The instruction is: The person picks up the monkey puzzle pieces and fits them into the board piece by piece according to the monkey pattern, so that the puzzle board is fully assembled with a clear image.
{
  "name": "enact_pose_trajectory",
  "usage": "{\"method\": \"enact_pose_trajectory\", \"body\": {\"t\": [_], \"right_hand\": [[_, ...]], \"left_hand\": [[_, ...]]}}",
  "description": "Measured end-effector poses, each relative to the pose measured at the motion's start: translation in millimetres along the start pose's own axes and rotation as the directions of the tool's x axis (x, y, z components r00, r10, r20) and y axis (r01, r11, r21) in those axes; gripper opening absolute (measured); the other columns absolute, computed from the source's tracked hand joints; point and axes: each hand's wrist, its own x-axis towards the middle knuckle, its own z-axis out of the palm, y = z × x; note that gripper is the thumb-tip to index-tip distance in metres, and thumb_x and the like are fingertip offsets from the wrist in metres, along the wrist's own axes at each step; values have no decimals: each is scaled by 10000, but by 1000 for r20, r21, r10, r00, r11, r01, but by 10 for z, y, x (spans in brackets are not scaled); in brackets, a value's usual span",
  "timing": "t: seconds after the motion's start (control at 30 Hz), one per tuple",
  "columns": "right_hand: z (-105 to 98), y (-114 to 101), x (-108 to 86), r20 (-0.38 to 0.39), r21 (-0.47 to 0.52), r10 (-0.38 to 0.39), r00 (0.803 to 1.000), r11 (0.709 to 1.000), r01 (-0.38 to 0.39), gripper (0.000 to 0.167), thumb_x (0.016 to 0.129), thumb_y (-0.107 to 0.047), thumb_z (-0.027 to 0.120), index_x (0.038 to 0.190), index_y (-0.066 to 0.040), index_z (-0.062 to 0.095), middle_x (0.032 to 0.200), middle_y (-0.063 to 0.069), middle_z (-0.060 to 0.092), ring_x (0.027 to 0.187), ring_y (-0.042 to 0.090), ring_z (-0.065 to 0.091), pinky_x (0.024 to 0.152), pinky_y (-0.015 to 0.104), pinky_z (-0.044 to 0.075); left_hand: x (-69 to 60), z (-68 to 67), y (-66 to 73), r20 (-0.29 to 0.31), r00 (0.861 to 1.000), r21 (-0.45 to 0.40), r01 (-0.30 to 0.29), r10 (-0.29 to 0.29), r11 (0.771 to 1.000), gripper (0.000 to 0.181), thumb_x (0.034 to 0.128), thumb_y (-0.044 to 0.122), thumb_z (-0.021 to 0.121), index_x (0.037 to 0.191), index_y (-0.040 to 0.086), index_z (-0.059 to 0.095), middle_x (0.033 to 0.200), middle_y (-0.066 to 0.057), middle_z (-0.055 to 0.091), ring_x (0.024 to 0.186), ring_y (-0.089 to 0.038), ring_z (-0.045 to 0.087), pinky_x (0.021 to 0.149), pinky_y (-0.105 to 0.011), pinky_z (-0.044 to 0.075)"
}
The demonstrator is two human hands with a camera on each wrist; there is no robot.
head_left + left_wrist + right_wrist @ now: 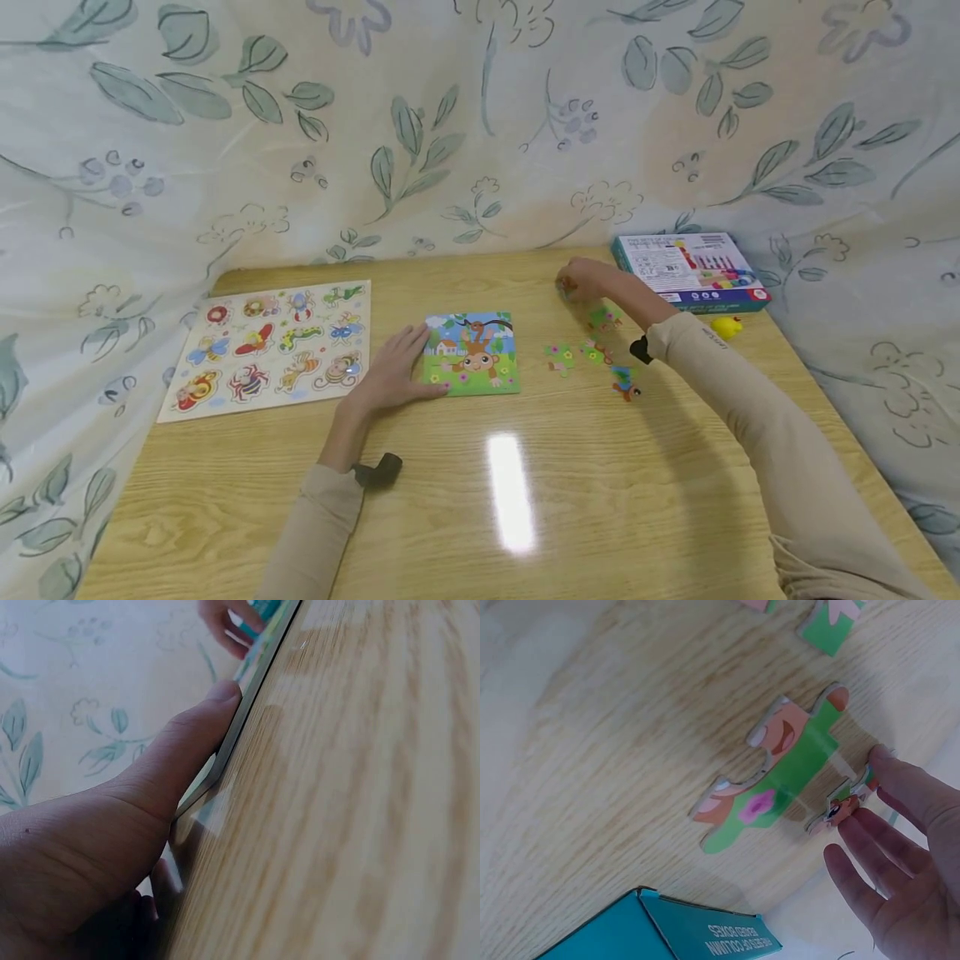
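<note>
A square monkey jigsaw puzzle board [471,375] lies mid-table, with a monkey picture on it. My left hand [390,367] rests at its left side, fingers fairly straight, thumb along the near left corner. In the left wrist view the thumb [187,742] touches the board's edge. At the back of the table my right hand [907,862] pinches a small jigsaw piece [844,810] between thumb and fingertips, held tilted. Beside it on the table lies a green and pink jigsaw piece [791,769]. Several other loose pieces lie right of the board, including a blue and brown one [626,385].
On the left lies a flat insect picture board [262,350]. A boxed game [675,267] stands at the back right, with a small yellow toy [726,327] in front of it. A floral cloth [450,125] hangs behind the table [435,500].
</note>
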Motion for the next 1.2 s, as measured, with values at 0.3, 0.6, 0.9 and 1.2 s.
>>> {"method": "enact_pose_trajectory", "body": {"t": [0.3,0.6,0.9,1.2], "right_hand": [[4,36,18,-4,-21,-8,1000,1000,8,311,871,-50,669,1151,73,612,1080,236,587,1013,351,578,918,476,506],[-15,54,34,15,-19,5,1000,1000,-5,344,883,-77,673,1186,70,602,1093,234,577,999,335,569,899,469,503],[-31,30,14,22,-10,9,1000,1000,-8,382,887,-72,669,1225,83,582,1114,245,570,1008,339,562,907,474,499],[-12,31,-23,-1,33,17,1000,999,-17,362,879,-62,665,1206,75,593,1111,231,562,1005,331,557,899,463,500]], "left_hand": [[-9,6,9,1,1000,3,14,-14,1000,1083,800,630,668,1561,74,135,1652,-84,91,1525,-341,53,1248,-520,59],[0,-29,30,13,999,-1,34,-34,999,1087,790,642,671,1562,87,143,1654,-66,91,1528,-326,49,1255,-495,51],[5,-33,24,15,1000,4,24,-24,1000,1088,790,640,672,1560,78,147,1653,-75,94,1526,-333,53,1254,-502,51],[8,-15,8,1,1000,2,18,-18,1000,1089,785,650,670,1559,80,159,1651,-80,107,1524,-340,62,1250,-515,62]]}}
